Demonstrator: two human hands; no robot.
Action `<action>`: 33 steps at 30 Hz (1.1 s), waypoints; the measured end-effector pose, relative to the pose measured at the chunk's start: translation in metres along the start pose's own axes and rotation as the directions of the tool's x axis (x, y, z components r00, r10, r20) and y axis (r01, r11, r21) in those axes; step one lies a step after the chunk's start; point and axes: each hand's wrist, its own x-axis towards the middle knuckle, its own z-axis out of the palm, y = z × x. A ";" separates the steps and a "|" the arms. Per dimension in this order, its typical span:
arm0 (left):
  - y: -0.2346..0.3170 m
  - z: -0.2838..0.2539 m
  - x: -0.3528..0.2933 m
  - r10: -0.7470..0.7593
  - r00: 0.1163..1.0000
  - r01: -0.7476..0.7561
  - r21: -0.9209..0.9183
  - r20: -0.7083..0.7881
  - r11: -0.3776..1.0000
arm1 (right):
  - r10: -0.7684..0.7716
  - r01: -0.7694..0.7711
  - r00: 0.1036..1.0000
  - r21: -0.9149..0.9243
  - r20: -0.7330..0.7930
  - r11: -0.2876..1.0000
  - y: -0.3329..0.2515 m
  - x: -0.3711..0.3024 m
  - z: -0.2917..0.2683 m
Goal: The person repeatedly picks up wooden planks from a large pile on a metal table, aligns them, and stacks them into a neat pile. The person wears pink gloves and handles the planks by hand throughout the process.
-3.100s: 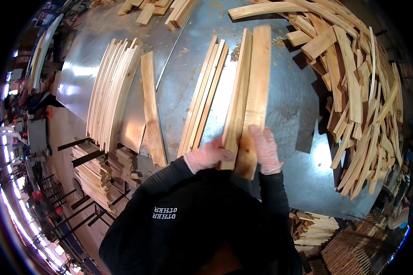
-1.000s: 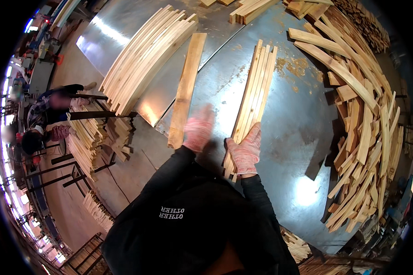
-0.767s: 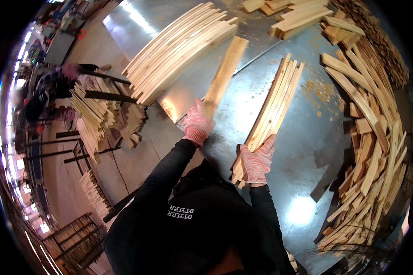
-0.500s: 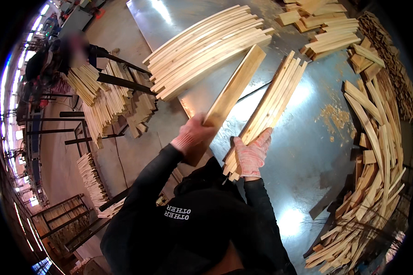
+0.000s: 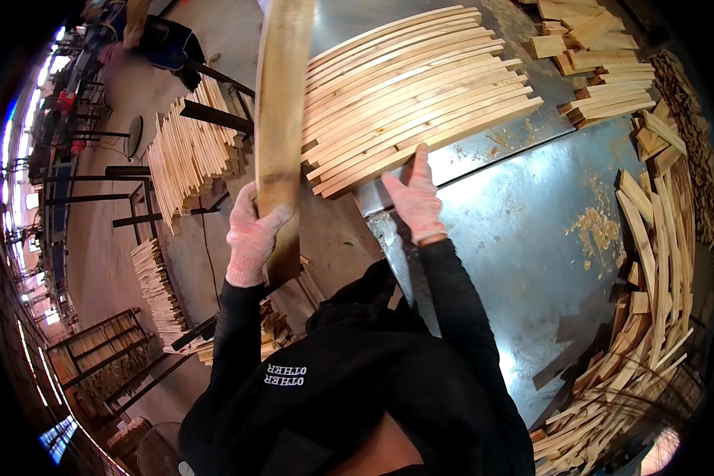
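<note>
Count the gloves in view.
2 clear ones: on the left hand, gripping a long board, and on the right hand, beside the row of wooden strips. The person in the background may wear more; too unclear to tell.

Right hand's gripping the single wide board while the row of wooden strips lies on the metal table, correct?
Not quite: in the head view, the left hand grips the single wide board, not the right hand. The row of wooden strips does lie on the metal table.
</note>
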 end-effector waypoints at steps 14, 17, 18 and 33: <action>-0.065 0.205 -0.017 0.298 0.736 -0.658 0.537 0.608 0.528 | -0.002 -0.421 0.849 -0.680 -0.528 0.600 0.166 -0.191 -0.306; -0.084 0.220 -0.067 0.059 0.754 -0.598 0.645 0.655 0.476 | -0.151 -0.509 0.766 -0.733 -0.625 0.452 0.172 -0.215 -0.407; -0.081 0.220 -0.068 0.094 0.735 -0.636 0.634 0.672 0.440 | -0.216 -0.521 0.738 -0.743 -0.640 0.419 0.187 -0.220 -0.438; -0.023 0.374 -0.196 -0.039 0.552 -0.043 0.075 0.833 0.996 | 0.200 -0.427 0.903 -0.739 -0.380 0.521 0.204 -0.239 -0.560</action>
